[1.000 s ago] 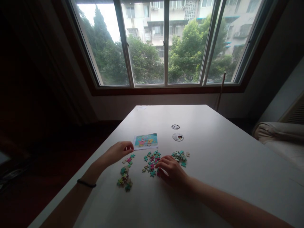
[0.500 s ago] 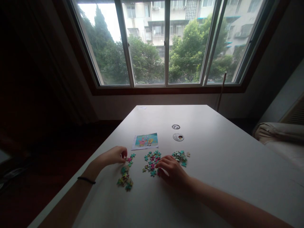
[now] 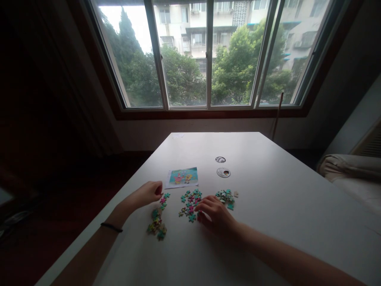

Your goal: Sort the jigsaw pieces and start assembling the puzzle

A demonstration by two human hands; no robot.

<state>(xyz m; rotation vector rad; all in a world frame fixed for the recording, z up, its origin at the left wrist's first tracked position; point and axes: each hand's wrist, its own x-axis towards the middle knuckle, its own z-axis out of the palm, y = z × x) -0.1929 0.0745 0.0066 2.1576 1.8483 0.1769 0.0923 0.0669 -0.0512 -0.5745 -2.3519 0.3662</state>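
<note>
My left hand [image 3: 151,192] is closed, its fingers curled together beside the upper end of the left group of jigsaw puzzle pieces [image 3: 157,226]. What its fingertips pinch, if anything, is hidden. My right hand [image 3: 214,212] rests over the right edge of the middle group of jigsaw pieces [image 3: 191,209], fingers bent and thumb apart from them. Its fingertips touch or hover just over the pink and green pieces; I cannot tell which. A third group of pieces [image 3: 225,196], mostly green, lies beyond the right hand. Behind the middle group lies a cartoon picture sheet [image 3: 183,177].
Two round, silvery flat items [image 3: 223,172] lie at the back right of the white table [image 3: 268,190]. A small paper scrap [image 3: 177,136] is at the far left corner. A window stands beyond, and a pale padded seat [image 3: 351,171] is at the right.
My left hand has moved slightly up and right, its fingers curling tighter, uncovering pieces near the top of the left group. My right hand has hardly moved.
</note>
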